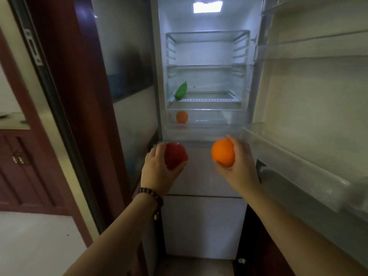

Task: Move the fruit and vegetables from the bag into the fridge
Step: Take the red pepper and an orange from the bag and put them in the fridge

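The fridge [207,56] is seen standing open, its door [310,100] swung to the right so the lit shelves can be reached. 3 clear shelves are shown, with a drawer [205,118] below them at the bottom of the compartment. The bag is not seen in view.

2 pieces are already stowed: a green pepper [181,91] is leaned on the left of the lowest shelf, and an orange [182,116] is seen through the drawer front, at its left.

2 more are held up just below the drawer, level with each other and apart, presumably so that both can be put in on 1 trip. The left hand [159,172] is curled round a red fruit [176,157], which cannot be identified further. The right hand [239,168] is wrapped round a second orange [223,152], held from its right side. A bead bracelet [152,195] is worn on the left wrist.
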{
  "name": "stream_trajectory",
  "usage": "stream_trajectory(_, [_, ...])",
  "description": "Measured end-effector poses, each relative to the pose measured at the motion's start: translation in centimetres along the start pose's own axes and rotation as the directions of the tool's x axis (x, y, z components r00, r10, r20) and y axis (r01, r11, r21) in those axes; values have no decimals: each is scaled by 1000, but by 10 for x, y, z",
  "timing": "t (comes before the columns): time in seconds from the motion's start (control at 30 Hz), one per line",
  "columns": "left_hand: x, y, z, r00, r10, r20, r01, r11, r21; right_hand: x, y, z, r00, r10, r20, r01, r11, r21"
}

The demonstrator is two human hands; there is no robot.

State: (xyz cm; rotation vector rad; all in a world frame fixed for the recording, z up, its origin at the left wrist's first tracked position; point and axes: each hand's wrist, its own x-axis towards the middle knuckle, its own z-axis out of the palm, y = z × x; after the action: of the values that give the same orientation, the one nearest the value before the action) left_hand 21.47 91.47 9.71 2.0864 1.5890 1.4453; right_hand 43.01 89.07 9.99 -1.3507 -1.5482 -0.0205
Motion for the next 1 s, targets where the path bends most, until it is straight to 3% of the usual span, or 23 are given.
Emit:
stream_trajectory(0.5, [224, -77, 70, 978, 97, -185, -115, 990, -87, 253, 59, 131, 995, -53, 84, 53, 999, 2])
stream_trajectory(0.67, [294, -108, 95, 971, 127, -204, -159, 976, -147, 348, 80, 177, 965, 51, 258, -50, 999, -10])
stream_trajectory(0.77, [324, -114, 113, 970, 167, -179, -197, 966, -168, 385, 103, 193, 863, 151, 483, -137, 988, -64])
stream_trajectory(0.87, [345, -121, 132, 971, 200, -132, -223, 957, -185, 407, 128, 210, 664, 227, 713, -100, 971, -216])
stream_trajectory(0.93, [353, -128, 145, 974, 208, -91, -221, 959, -177, 420, 145, 222, 547, 299, 782, -56, 945, -322])
stream_trajectory(1.0, [356, -134, 157, 976, 201, -80, -212, 965, -154, 434, 164, 234, 490, 343, 801, -2, 919, -393])
